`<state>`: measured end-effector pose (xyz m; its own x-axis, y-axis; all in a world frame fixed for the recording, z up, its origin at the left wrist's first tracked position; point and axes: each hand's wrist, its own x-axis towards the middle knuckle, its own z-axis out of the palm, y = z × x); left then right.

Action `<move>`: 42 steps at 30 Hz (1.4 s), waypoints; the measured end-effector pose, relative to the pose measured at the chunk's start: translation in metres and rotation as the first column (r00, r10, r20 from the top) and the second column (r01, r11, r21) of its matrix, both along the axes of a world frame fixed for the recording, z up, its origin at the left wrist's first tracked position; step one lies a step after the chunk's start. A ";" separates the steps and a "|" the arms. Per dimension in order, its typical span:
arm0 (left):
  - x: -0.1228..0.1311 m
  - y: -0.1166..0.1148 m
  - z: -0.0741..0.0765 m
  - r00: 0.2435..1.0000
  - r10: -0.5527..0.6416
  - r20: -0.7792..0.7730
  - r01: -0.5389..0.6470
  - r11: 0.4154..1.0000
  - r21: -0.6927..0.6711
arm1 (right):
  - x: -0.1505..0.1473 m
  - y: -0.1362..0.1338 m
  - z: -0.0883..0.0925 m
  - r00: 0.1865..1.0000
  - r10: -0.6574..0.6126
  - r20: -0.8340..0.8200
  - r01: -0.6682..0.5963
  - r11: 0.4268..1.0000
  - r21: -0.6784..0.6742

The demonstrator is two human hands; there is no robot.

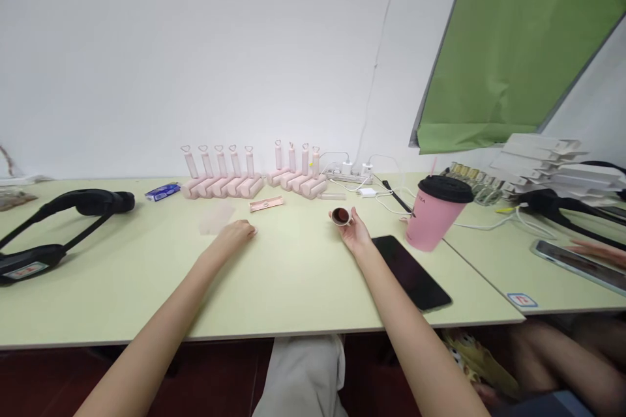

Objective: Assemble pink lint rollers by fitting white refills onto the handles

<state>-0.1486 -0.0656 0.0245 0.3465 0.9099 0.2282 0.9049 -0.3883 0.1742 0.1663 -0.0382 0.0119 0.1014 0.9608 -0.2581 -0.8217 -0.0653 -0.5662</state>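
Observation:
My right hand (357, 234) is closed around a small round cup-like container (341, 215) with a pale rim and a reddish-brown inside. Its opening faces me, and I cannot tell its exact kind. My left hand (235, 234) rests low over the table with curled fingers. A small pale thing shows at its fingertips, too little to name. Just beyond that hand lie a thin translucent sheet (216, 218) and an open pink narrow box piece (267, 204). Farther back stand several pale pink tubes (221, 163) with heart-shaped loops, beside pink rounded boxes (252, 187).
A black tablet (411, 272) and a pink lidded cup (435, 212) are right of my right arm. A black headset (66, 228) and a blue packet (163, 191) lie left. Chargers and cables (362, 172) run along the wall. Another person's hand (601, 251) touches a phone (577, 264).

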 end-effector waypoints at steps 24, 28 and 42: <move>0.166 0.064 0.003 0.271 -0.278 0.921 0.110 0.960 0.258 | -0.042 0.058 0.001 0.997 0.011 0.070 -0.013 0.999 0.032; 0.166 0.056 0.004 0.413 -0.314 0.855 0.073 0.947 0.312 | -0.045 0.056 0.004 0.995 0.031 0.100 -0.032 0.999 0.009; 0.152 0.047 -0.008 0.745 -0.258 0.615 -0.117 0.857 0.502 | -0.064 0.042 0.005 0.940 0.148 0.308 -0.191 0.975 0.115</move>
